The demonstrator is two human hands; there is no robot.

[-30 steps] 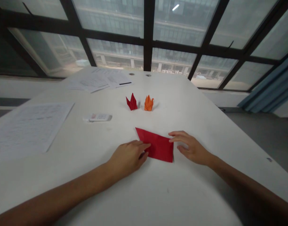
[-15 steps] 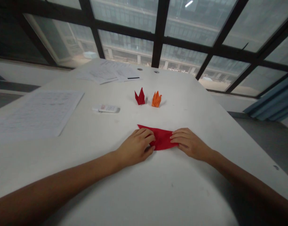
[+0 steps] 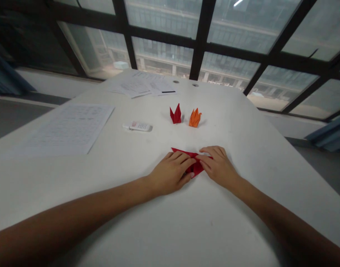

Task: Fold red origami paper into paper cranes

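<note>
A folded red paper (image 3: 194, 166) lies on the white table (image 3: 170, 222) in front of me, mostly covered by my hands. My left hand (image 3: 171, 172) presses on its left part with the fingers laid flat. My right hand (image 3: 217, 166) presses on its right part, fingers also stretched out, and the fingertips of both hands meet over the paper. Farther back stand two small folded paper figures, a red one (image 3: 176, 114) and an orange one (image 3: 195, 118), side by side.
A small white tube (image 3: 139, 126) lies left of the figures. A printed sheet (image 3: 67, 128) rests at the left, and more sheets (image 3: 142, 86) with a black pen (image 3: 168, 91) lie at the far edge. Large windows run behind the table.
Both hands have moved inward over the red paper until the fingertips meet. The paper shows a smaller, narrower shape than one second ago. The view has shifted slightly.
</note>
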